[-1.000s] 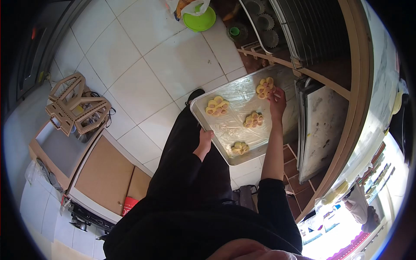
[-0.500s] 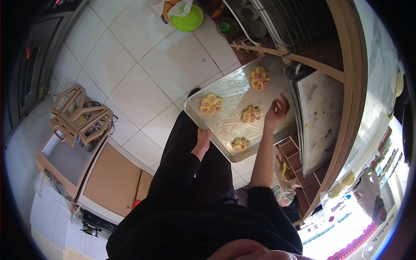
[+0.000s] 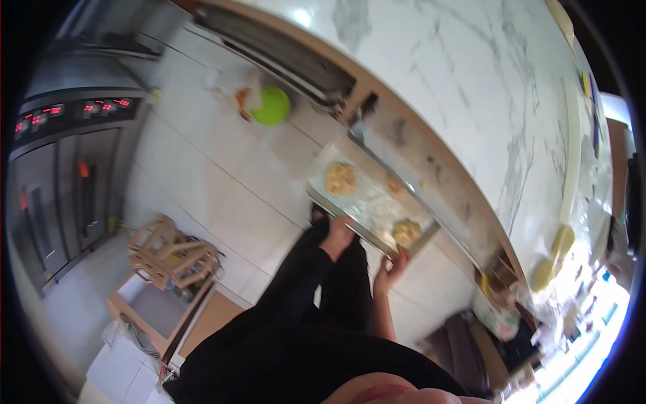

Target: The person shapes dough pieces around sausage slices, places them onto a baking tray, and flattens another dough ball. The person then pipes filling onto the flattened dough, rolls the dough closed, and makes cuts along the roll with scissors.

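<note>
A shallow metal baking tray (image 3: 369, 214) lined with shiny film lies low in front of me, its far side under the counter. Two flower-shaped dough pieces, one at the left (image 3: 341, 179) and one at the right (image 3: 406, 232), show on it. A third dough piece (image 3: 394, 184) is partly hidden beneath the edge above. My left hand (image 3: 338, 236) grips the tray's near rim. At the near right corner, my right hand (image 3: 392, 268) has its fingers closed on the rim.
A marble-patterned counter (image 3: 464, 87) overhangs the tray, with another stained tray (image 3: 424, 158) beneath it. A green basin (image 3: 272, 106) stands on the floor. At left are ovens (image 3: 81, 155) and a folded brown stool (image 3: 171, 256) over an open drawer.
The tray has slid away from me, farther under the counter. My right hand has moved from above the dough to the near rim. My view has turned and shifted.
</note>
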Tool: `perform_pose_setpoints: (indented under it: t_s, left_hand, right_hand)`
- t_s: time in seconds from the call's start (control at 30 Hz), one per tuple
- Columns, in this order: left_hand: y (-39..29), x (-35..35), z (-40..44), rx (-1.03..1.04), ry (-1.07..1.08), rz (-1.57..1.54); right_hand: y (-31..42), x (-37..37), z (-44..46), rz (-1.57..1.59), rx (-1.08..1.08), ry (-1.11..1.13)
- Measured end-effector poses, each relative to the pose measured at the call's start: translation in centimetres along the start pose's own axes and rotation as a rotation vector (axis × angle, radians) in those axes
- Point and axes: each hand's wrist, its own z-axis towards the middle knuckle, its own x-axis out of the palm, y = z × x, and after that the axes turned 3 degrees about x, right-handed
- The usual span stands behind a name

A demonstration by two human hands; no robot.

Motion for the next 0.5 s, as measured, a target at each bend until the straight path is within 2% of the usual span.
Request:
perform_pose_setpoints:
  t_s: [0.07,0.13,0.2,0.27,0.37,0.4,0.43,0.5]
  left_hand:
    - [1.1,-0.2,2.9,0.020,-0.008,0.155]
    - [1.4,0.4,4.9,0.016,-0.012,0.292]
    - [1.8,1.3,6.6,-0.003,0.022,0.380]
    - [2.3,2.5,8.3,-0.018,0.087,0.310]
    - [2.7,5.6,11.0,-0.055,0.120,0.255]
    - [3.5,4.9,15.0,-0.070,0.122,0.242]
    - [2.0,2.2,22.0,-0.434,0.623,-0.075]
    - [2.8,5.0,21.1,0.007,0.646,0.590]
  right_hand:
    - [0.2,0.1,0.5,0.075,-0.017,-0.016]
    - [1.3,0.1,1.2,0.336,0.082,-0.071]
    - [2.3,-0.2,1.7,0.389,0.094,-0.065]
    - [1.7,-0.5,1.0,0.471,0.112,-0.049]
    - [2.2,-1.3,-0.3,0.686,0.293,0.158]
    - [3.6,-1.8,-0.1,0.722,0.336,0.249]
    - [4.8,-2.5,-0.2,0.691,0.307,0.363]
    - [10.8,-4.6,0.1,0.698,0.253,0.575]
